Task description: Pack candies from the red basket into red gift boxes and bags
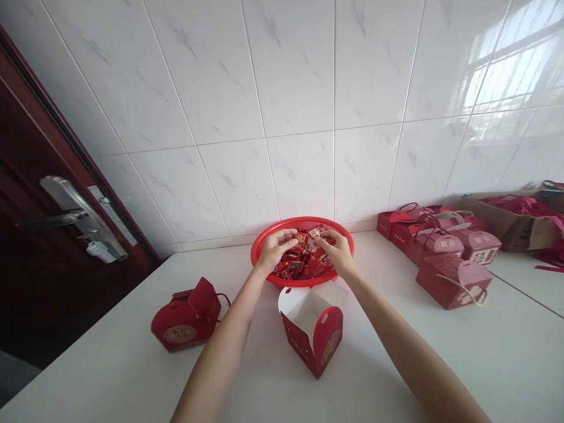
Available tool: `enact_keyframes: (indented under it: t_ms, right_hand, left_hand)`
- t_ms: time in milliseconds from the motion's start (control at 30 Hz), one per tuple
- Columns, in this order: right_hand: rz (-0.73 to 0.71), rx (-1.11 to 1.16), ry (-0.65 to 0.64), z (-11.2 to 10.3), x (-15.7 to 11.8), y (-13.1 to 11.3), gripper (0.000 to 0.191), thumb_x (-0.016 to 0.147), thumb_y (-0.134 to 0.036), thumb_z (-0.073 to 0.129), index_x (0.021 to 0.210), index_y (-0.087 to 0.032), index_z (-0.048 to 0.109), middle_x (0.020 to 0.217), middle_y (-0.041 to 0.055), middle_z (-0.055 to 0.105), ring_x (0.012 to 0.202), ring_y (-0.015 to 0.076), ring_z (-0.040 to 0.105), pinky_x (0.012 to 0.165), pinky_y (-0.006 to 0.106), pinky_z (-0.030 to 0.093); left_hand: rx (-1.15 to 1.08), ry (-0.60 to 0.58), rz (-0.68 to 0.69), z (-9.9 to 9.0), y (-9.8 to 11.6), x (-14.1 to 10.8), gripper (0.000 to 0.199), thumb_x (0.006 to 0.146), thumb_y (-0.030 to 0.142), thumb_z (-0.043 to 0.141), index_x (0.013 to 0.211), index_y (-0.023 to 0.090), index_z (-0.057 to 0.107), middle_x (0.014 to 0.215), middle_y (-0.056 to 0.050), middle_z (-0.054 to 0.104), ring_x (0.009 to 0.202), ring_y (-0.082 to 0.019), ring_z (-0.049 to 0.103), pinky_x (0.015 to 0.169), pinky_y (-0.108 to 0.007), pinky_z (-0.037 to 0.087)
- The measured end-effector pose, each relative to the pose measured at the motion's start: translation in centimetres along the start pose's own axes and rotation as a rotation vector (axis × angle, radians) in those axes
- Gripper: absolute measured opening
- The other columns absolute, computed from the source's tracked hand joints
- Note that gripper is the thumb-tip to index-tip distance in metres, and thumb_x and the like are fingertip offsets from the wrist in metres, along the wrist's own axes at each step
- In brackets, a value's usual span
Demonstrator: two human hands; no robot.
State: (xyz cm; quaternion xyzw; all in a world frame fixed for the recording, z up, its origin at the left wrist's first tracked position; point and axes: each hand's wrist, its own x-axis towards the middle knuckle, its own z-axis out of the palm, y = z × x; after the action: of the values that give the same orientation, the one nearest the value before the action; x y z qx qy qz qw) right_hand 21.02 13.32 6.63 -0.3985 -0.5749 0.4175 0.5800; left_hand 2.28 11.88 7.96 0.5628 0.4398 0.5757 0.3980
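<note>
Both of my hands are over a red plastic basket [258,258] heaped with red-wrapped candies [304,264]. My left hand [275,249] pinches a red and gold wrapped candy [301,238] between thumb and fingers. In the fingertips of my right hand [338,251] is a white and red wrapped candy [314,232]. Between my forearms, in front of the basket, an open red gift box [302,338] with a white inside stands on the table; its floor is only partly visible. Left of my left forearm sits another red box [183,326] with its flaps partly raised.
Several folded red and pink gift boxes [440,241] with cord handles stand at the right, one box [453,282] nearer me. Behind them is a cardboard carton [515,226] of red material. A tiled wall [299,106] borders the white table; a dark door [39,247] is left.
</note>
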Motion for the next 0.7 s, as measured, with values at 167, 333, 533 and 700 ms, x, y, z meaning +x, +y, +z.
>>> enact_keyframes:
  t_ms: [167, 333, 533, 700]
  right_hand:
    - [-0.008, 0.001, -0.035, -0.03, 0.02, 0.03, 0.031, 0.07, -0.051, 0.073, 0.077, -0.021, 0.068, 0.068, 0.0023, 0.067, 0.061, 0.0187, 0.059, 0.06, 0.031, 0.047]
    - [-0.02, -0.004, -0.048, -0.09, -0.05, -0.06, 0.038, 0.067, -0.055, 0.075, 0.078, -0.019, 0.068, 0.071, 0.0032, 0.067, 0.064, 0.019, 0.059, 0.062, 0.032, 0.047]
    - [-0.003, 0.002, -0.097, -0.1, 0.07, -0.02, 0.032, 0.069, -0.05, 0.072, 0.079, -0.019, 0.068, 0.075, 0.004, 0.068, 0.067, 0.0191, 0.059, 0.063, 0.032, 0.047]
    - [0.023, 0.023, -0.131, -0.15, 0.02, -0.15, 0.032, 0.068, -0.047, 0.073, 0.082, -0.019, 0.069, 0.07, 0.0017, 0.066, 0.062, 0.0178, 0.059, 0.059, 0.031, 0.047]
  left_hand:
    - [0.004, -0.03, 0.043, 0.12, 0.14, -0.11, 0.036, 0.063, 0.038, 0.082, 0.09, 0.017, 0.07, 0.088, -0.003, 0.073, 0.084, -0.02, 0.069, 0.083, -0.036, 0.057]
    - [0.021, -0.059, 0.075, 0.26, 0.44, -0.3, 0.035, 0.064, 0.037, 0.082, 0.089, 0.018, 0.067, 0.087, -0.001, 0.072, 0.085, -0.019, 0.068, 0.082, -0.034, 0.057]
    - [0.014, -0.057, 0.073, 0.31, 0.34, -0.25, 0.034, 0.063, 0.038, 0.082, 0.087, 0.018, 0.068, 0.091, -0.003, 0.073, 0.089, -0.021, 0.07, 0.085, -0.036, 0.057]
    - [0.028, -0.067, 0.048, 0.21, 0.25, -0.14, 0.037, 0.062, 0.039, 0.084, 0.088, 0.017, 0.069, 0.091, -0.004, 0.074, 0.089, -0.023, 0.071, 0.084, -0.037, 0.058]
